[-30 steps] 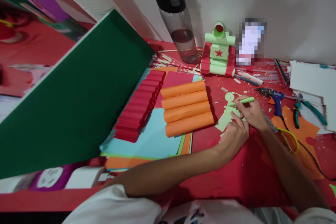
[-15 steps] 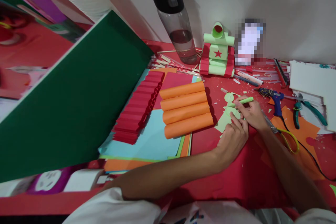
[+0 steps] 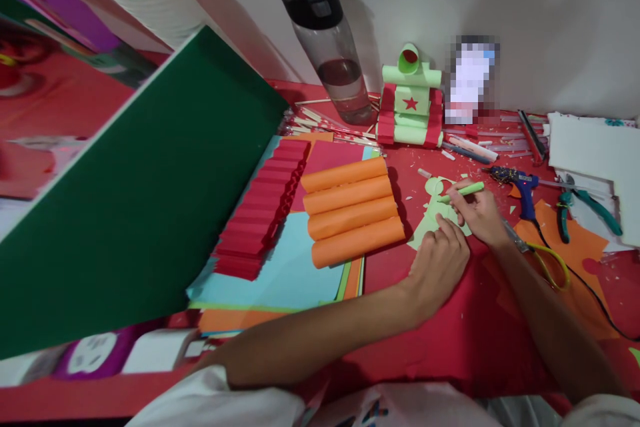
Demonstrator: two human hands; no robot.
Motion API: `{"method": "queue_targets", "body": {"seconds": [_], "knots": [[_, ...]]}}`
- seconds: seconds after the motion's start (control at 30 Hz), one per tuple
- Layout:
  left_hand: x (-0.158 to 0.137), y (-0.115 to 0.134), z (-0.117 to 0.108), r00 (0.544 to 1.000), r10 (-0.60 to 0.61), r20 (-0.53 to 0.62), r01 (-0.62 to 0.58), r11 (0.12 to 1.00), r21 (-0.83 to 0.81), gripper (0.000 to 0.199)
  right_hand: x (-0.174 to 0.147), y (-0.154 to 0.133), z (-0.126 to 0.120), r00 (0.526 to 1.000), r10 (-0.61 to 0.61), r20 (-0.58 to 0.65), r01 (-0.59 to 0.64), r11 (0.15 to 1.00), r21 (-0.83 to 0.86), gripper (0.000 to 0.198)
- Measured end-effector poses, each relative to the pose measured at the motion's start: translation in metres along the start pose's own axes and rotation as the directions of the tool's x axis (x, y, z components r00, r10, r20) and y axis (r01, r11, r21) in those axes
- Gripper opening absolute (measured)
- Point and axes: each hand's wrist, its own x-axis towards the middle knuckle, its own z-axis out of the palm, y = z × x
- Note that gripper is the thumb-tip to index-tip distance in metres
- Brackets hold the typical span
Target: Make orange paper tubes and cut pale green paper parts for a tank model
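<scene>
My right hand [image 3: 477,213] is closed round a light green pen [image 3: 471,189]. The pen slants down to the left, its lower end at a piece of light green paper [image 3: 424,232] lying on the red table. Cut-out curves and a small round tab show at the paper's upper end. My left hand [image 3: 440,263] presses on the same paper from the near side, its fingers bent and close together, holding it down. The fingers hide part of the paper. A model of light green and red paper rolls with a red star [image 3: 411,105] stands behind.
Orange paper rolls [image 3: 354,213] and red pleated paper [image 3: 265,207] lie on coloured sheets, beside a leaning green board [image 3: 150,187]. A water bottle [image 3: 327,47] stands behind. To the right are a blue glue gun [image 3: 523,188], pliers [image 3: 597,213] and yellow-handled scissors [image 3: 555,267].
My left hand has shifted slightly to the left and its fingers are more bent. The pen stays in my right hand at the paper. The view has moved a little.
</scene>
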Motion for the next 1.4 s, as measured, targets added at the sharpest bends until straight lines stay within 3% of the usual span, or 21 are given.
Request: {"method": "queue_targets", "body": {"seconds": [0.37, 0.63, 0.93, 1.13, 1.4], "knots": [[0.0, -0.009, -0.007, 0.999, -0.002, 0.045, 0.005, 0.998, -0.065, 0.036, 0.0, 0.005, 0.001, 0.998, -0.055, 0.009, 0.056, 0.994, -0.095, 0.037], [0.001, -0.018, -0.016, 0.988, 0.006, 0.156, 0.02, 0.987, -0.159, 0.038, 0.0, 0.005, 0.001, 1.0, -0.01, 0.013, 0.009, 1.0, 0.019, 0.042], [-0.009, -0.018, -0.001, 0.996, 0.025, 0.088, -0.014, 0.992, -0.126, 0.047, 0.0, 0.003, 0.003, 1.0, 0.013, -0.016, -0.011, 0.993, 0.117, 0.043], [-0.014, -0.02, 0.008, 0.99, 0.064, 0.123, -0.05, 0.992, -0.113, 0.054, 0.0, 0.005, 0.004, 0.999, 0.026, -0.032, -0.022, 0.995, 0.101, 0.043], [-0.014, -0.025, 0.01, 0.969, 0.155, 0.192, -0.13, 0.982, -0.141, 0.049, 0.0, 0.004, 0.005, 0.999, 0.033, -0.014, -0.031, 0.994, 0.107, 0.043]]}}
